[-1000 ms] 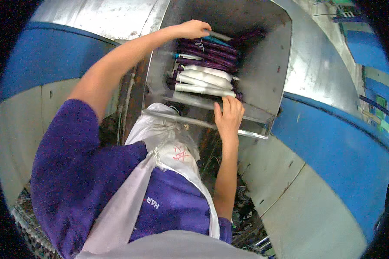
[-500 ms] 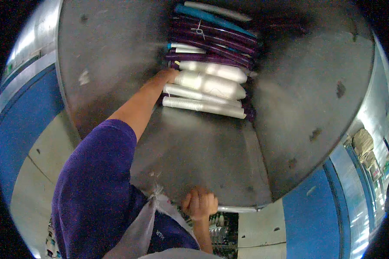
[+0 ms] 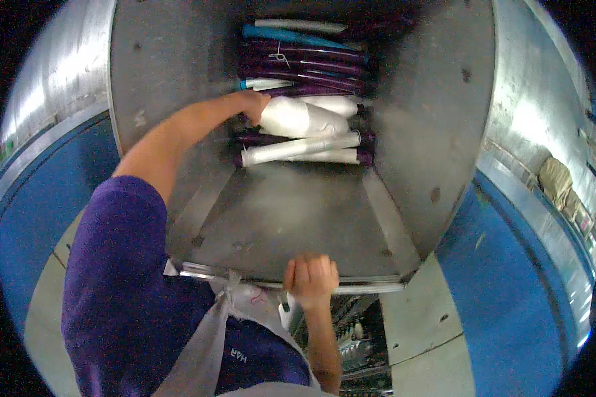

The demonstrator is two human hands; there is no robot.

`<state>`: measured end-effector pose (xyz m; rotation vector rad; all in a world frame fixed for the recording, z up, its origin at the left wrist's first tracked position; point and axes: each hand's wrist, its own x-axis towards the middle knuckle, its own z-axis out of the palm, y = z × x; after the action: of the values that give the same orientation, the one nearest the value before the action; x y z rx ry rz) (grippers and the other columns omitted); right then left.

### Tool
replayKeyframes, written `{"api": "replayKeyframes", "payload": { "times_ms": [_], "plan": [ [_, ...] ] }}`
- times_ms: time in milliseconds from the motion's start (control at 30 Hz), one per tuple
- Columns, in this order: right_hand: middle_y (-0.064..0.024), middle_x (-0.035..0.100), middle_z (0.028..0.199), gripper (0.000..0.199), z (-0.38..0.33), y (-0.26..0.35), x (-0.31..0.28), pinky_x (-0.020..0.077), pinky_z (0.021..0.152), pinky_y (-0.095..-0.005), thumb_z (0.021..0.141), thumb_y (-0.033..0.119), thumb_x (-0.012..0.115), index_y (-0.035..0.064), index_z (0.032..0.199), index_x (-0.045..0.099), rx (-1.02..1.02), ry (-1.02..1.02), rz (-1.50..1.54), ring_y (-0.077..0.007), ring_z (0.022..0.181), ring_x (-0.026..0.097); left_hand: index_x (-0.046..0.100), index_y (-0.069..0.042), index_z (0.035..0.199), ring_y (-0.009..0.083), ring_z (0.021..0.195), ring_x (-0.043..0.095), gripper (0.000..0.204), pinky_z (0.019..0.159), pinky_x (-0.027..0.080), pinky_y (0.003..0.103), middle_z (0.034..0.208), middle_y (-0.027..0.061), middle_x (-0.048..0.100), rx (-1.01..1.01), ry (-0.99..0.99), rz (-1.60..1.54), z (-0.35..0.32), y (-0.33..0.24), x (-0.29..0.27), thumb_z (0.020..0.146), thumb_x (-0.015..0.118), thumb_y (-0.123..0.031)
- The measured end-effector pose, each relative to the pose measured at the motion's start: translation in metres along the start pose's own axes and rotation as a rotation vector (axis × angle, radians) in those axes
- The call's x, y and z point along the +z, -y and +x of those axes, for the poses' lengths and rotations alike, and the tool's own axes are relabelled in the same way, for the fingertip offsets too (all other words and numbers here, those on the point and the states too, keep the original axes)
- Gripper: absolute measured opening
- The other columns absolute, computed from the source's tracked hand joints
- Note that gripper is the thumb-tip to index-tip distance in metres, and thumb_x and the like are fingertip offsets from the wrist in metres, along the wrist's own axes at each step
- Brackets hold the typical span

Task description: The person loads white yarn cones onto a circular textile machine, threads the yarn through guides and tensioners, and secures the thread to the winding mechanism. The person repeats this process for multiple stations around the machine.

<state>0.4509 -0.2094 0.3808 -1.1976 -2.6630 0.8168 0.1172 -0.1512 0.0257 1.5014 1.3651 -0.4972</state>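
Observation:
My left hand (image 3: 251, 107) reaches into a deep grey metal bin, its fingers closed round the left end of a fat white yarn bobbin (image 3: 304, 118). Another wound white bobbin (image 3: 334, 104) lies just behind it, partly covered. In front, a thin white bobbin (image 3: 301, 147) rests slantwise over a second thin one (image 3: 331, 157). Dark purple tubes (image 3: 304, 66) fill the space behind, one with a loose white thread on it. Down at the near side, my right hand (image 3: 311, 281) is closed over the bin's metal rim (image 3: 371, 288).
At the back of the bin lie a blue tube (image 3: 291, 36) and a thin whitish one (image 3: 301, 25). Steep walls (image 3: 437, 132) enclose the pile. Outside, a blue floor strip (image 3: 503, 278) runs on both sides, and a beige cloth bundle (image 3: 555, 177) sits at the right.
The fat white bobbin has shifted left and tilted in my left hand. One thin white bobbin now crosses the other. The view has moved, showing more of the near rim.

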Motion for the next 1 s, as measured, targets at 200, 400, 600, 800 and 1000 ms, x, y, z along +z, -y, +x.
{"api": "replayKeyframes", "payload": {
  "times_ms": [200,400,600,800,1000],
  "plan": [
    [-0.009,0.06,0.084,0.008,-0.033,0.011,-0.008,0.0423,0.062,-0.0377,0.078,0.007,0.066,0.0034,0.082,0.061,-0.07,-0.298,0.079,-0.0261,0.073,0.056,0.065,0.0,0.096,0.024,0.071,0.064,0.042,0.056,0.053,0.041,0.084,0.0113,0.065,-0.409,0.165,-0.531,-0.164,-0.103,-0.098,0.063,0.078,-0.023],
    [-0.0134,0.063,0.095,0.015,-0.092,0.054,-0.026,0.0459,0.076,-0.0396,0.083,0.008,0.065,0.0005,0.096,0.062,-0.079,-0.452,0.393,-0.0316,0.088,0.058,0.065,0.0,0.088,0.014,0.066,0.064,0.015,0.062,0.053,0.028,0.077,0.0073,0.067,-0.042,-0.166,-1.201,-0.382,-0.2,-0.072,0.078,0.069,-0.011],
    [-0.0187,0.053,0.128,0.055,-0.134,0.088,-0.038,0.0404,0.099,-0.0393,0.086,0.028,0.069,-0.0023,0.127,0.048,-0.039,-0.314,1.178,-0.0281,0.115,0.053,0.055,0.002,0.121,0.0172,0.103,0.06,0.049,0.09,0.047,0.032,0.111,0.0092,0.063,0.537,-0.618,-1.247,-0.452,-0.329,0.056,0.079,0.071,-0.017],
    [-0.0154,0.065,0.113,0.076,-0.208,0.081,-0.066,0.0487,0.091,-0.0365,0.057,0.024,0.089,-0.0033,0.119,0.056,0.136,-0.325,0.797,-0.0236,0.104,0.062,0.035,0.001,0.142,0.0228,0.127,0.044,0.094,0.105,0.037,0.039,0.138,0.0132,0.047,0.988,-0.631,-1.143,-0.407,-0.356,0.078,0.076,0.076,-0.052],
    [-0.0193,0.06,0.119,0.088,-0.286,0.075,-0.103,0.0502,0.09,-0.0405,0.059,0.028,0.088,-0.002,0.128,0.044,0.216,-0.692,0.533,-0.0308,0.106,0.062,0.041,-0.002,0.14,0.0269,0.125,0.048,0.061,0.106,0.038,0.043,0.14,0.0119,0.048,1.265,-0.356,-1.045,-0.361,-0.394,0.078,0.091,0.061,-0.032]
  ]
}}
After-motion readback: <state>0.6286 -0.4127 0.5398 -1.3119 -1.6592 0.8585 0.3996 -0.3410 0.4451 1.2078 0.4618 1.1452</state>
